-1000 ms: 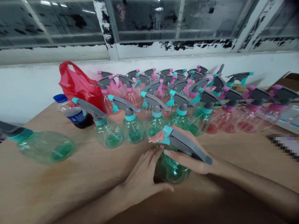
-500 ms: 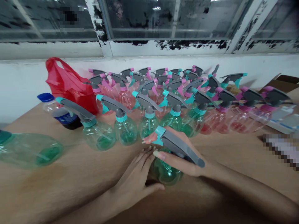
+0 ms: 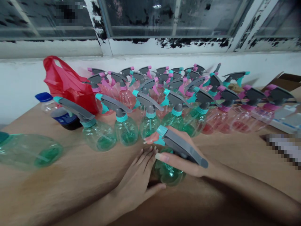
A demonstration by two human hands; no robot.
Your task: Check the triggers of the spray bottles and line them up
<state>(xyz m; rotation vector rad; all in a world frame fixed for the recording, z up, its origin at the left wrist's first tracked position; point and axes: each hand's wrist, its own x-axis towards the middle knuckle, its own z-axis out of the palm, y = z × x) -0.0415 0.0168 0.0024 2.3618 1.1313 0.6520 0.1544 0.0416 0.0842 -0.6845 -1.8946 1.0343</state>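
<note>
A green clear spray bottle (image 3: 170,179) with a grey and turquoise trigger head (image 3: 182,144) stands on the table in front of me. My right hand (image 3: 183,163) is wrapped round its neck just under the head, thumb on the near side and fingers partly hidden behind. My left hand (image 3: 138,175) lies at the bottle's left side, fingers stretched out and thumb apart. Its fingertips come up close to the bottle; whether they press on it I cannot tell. Beyond my hands is a row of similar green spray bottles (image 3: 126,131) with turquoise collars.
Pink spray bottles (image 3: 244,121) stand at the right and further back. Another green bottle (image 3: 28,150) lies on its side at the left. Behind it are a dark drink bottle (image 3: 64,117) and a red plastic bag (image 3: 68,81). A cardboard box (image 3: 283,82) sits at the back right.
The view has shifted very slightly. Both hands and the spray bottle keep almost the same places, with my right hand still round the neck.
</note>
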